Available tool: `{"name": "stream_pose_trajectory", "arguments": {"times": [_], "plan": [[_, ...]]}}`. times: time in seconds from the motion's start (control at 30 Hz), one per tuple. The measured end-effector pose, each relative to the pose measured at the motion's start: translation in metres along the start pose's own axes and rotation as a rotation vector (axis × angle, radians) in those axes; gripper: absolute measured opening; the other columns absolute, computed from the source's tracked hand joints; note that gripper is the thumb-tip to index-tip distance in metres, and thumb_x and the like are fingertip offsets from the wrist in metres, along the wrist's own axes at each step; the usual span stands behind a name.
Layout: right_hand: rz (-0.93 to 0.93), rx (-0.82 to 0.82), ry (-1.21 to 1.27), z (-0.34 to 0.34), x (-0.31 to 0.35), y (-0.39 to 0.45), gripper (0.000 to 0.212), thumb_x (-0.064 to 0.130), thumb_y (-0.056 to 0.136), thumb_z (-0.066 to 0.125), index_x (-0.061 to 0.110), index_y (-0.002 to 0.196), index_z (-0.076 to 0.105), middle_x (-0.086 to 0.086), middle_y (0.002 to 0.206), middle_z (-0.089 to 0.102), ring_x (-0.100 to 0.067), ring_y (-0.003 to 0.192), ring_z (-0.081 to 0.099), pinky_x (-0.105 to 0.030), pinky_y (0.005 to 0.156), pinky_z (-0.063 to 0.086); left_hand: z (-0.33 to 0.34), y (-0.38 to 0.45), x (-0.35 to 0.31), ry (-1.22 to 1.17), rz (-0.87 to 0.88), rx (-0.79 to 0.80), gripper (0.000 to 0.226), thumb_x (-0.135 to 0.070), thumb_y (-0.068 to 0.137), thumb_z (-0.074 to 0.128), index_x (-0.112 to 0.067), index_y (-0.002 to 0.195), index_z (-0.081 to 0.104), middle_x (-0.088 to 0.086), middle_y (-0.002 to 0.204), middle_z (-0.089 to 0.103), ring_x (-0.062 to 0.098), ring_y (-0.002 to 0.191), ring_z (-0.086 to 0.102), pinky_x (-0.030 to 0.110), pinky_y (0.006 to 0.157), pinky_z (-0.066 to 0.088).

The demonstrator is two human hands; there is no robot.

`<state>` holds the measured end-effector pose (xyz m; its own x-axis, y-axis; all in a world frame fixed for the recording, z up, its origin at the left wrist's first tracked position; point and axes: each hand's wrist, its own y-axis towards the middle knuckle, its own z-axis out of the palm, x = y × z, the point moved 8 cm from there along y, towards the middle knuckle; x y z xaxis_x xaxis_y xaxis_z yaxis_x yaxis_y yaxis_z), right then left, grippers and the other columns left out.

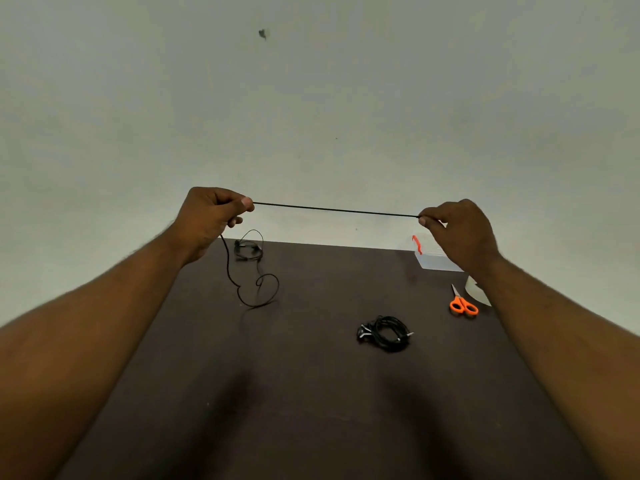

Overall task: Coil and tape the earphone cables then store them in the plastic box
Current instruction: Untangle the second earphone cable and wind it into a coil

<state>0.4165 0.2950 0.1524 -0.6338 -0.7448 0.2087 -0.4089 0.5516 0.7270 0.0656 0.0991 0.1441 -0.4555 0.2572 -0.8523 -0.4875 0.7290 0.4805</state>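
Now your left hand (207,220) and your right hand (457,230) each pinch the black cable (336,210), fingers curled tight on it, up above the far edge of the table (311,393). The pulled part runs straight from left to right. The rest hangs down from your left hand and curls on the table, far left. It looks light, thin and floppy, so it may slip or tangle; hold it gently near the ends. A second cable bundle (384,333) lies coiled near the middle, and the plastic box (433,259) sits far right by the scissors (462,303)
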Motion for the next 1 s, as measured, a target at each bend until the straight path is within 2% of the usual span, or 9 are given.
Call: {"name": "stream_pose_trajectory", "arguments": {"times": [0.17,0.23,0.33,0.4,0.5,0.6,0.77,0.9,1.0], "plan": [[0.143,0.009,0.128,0.017,0.009,-0.002,0.019,0.021,0.093,0.060,0.014,0.098,0.076,-0.008,0.094,0.075,-0.027,0.087,0.064,-0.027,0.072,0.039,-0.003,0.000,-0.003,0.007,0.000,-0.071,0.017,-0.013,0.089,0.067,-0.021,0.076,0.073,-0.004,0.080,0.073,0.002,0.049,0.052,0.041,0.085,0.056],[0.256,0.100,0.176,0.037,0.012,-0.003,0.026,0.025,0.095,0.055,0.014,0.113,0.071,-0.007,0.114,0.071,-0.027,0.106,0.062,-0.027,0.082,0.040,-0.001,-0.001,-0.006,0.063,0.006,-0.067,0.011,-0.014,0.089,0.068,-0.017,0.080,0.072,0.000,0.085,0.071,-0.001,0.050,0.055,0.038,0.082,0.055],[0.407,0.330,0.078,0.068,0.030,-0.009,0.054,0.042,0.099,0.044,0.023,0.148,0.034,-0.004,0.152,0.039,-0.037,0.136,0.035,-0.044,0.106,0.030,0.003,-0.001,-0.007,0.140,0.004,-0.064,0.013,-0.017,0.088,0.069,-0.006,0.090,0.075,-0.002,0.085,0.071,-0.003,0.054,0.058,0.017,0.063,0.051],[0.356,0.353,0.250,0.074,0.065,-0.006,0.064,0.039,0.097,0.052,0.026,0.152,0.022,-0.001,0.157,0.028,-0.031,0.134,0.040,-0.038,0.106,0.033,0.011,-0.002,-0.010,0.197,0.000,-0.037,0.016,-0.018,0.088,0.070,-0.004,0.094,0.075,0.000,0.087,0.072,-0.006,0.057,0.059,0.011,0.059,0.045],[0.338,0.429,0.834,0.081,0.132,-0.006,0.060,0.015,0.094,0.060,0.025,0.148,0.035,-0.001,0.151,0.038,-0.017,0.077,0.070,-0.023,0.070,0.056,0.027,-0.006,-0.015,0.269,0.009,0.040,0.014,-0.019,0.088,0.069,-0.007,0.091,0.076,-0.004,0.079,0.070,-0.011,0.053,0.055,0.013,0.059,0.041],[0.433,0.569,1.163,0.097,0.178,-0.014,0.050,-0.004,0.094,0.054,0.014,0.139,0.047,-0.011,0.128,0.058,-0.025,0.080,0.073,-0.035,0.073,0.061,0.045,-0.011,-0.022,0.324,0.029,0.122,0.016,-0.023,0.088,0.069,-0.009,0.086,0.077,-0.005,0.062,0.065,-0.005,0.047,0.049,0.015,0.056,0.038],[0.413,0.425,1.091,0.104,0.181,-0.013,0.018,-0.004,0.084,0.067,0.012,0.090,0.074,-0.008,0.095,0.073,-0.026,0.098,0.070,-0.035,0.087,0.058,0.056,-0.015,-0.027,0.363,0.007,0.207,0.018,-0.019,0.087,0.070,-0.004,0.079,0.075,-0.015,0.047,0.059,-0.003,0.044,0.048,0.010,0.048,0.035],[0.252,0.314,0.918,0.095,0.174,-0.007,0.010,0.011,0.081,0.075,0.015,0.090,0.077,0.002,0.084,0.075,-0.014,0.085,0.071,-0.029,0.083,0.058,0.055,-0.015,-0.023,0.312,-0.043,0.238,0.020,-0.026,0.086,0.072,-0.010,0.074,0.075,0.003,0.066,0.068,0.008,0.050,0.045,0.020,0.050,0.039],[0.161,0.307,0.856,0.086,0.171,-0.002,0.010,0.015,0.082,0.075,0.014,0.092,0.078,0.005,0.084,0.075,-0.006,0.083,0.070,-0.019,0.079,0.055,0.055,-0.018,-0.019,0.309,-0.070,0.291,0.021,-0.028,0.089,0.068,-0.015,0.073,0.074,0.002,0.081,0.075,0.010,0.055,0.053,0.025,0.058,0.046]]}}
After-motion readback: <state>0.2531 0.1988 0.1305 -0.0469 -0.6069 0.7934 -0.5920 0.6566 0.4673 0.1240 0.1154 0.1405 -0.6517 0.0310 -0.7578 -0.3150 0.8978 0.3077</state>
